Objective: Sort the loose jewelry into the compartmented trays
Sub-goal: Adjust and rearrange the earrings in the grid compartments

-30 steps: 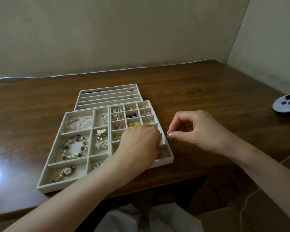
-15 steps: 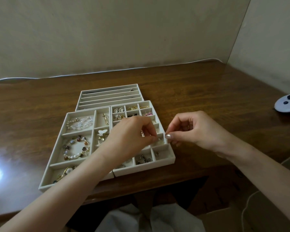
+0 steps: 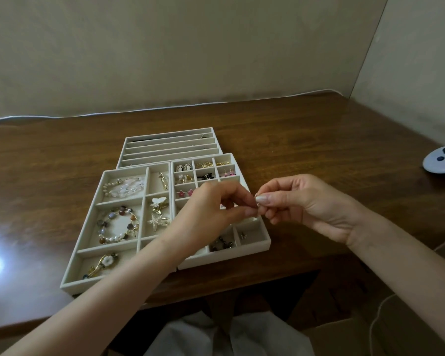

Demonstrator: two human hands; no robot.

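- Since a second ago: left hand [image 3: 216,205] lifted up out of the small-box tray [image 3: 242,254] and brought over to meet the right hand [image 3: 303,201]. Right hand kept in about the same place.
- Now pinching one tiny piece [image 3: 257,204] between the fingertips of both hands, in the air just above the right side of the small-box tray.
- Both hands curled, thumb and first finger pressed on the tiny piece, other fingers tucked in loosely.
- Could slip out while going from hand to hand: so small and smooth, with very little to hold on to.
- Might then bounce on the table [image 3: 319,140] or roll off the near edge, and be hard to find.
- Could also drop into the wrong box: little boxes packed close together, many with things in them already.
- Looks pale and shiny. Mostly hidden behind a fingernail, so cannot tell what kind of jewelry.
- Just left of that tray, touching it: big-box tray [image 3: 71,287] with a bead bracelet [image 3: 118,226], a butterfly clip [image 3: 158,202] and a starfish clip [image 3: 158,222].
- Behind both: long-slot tray [image 3: 165,132].
- Far off to the right on the table: white controller [image 3: 443,160].
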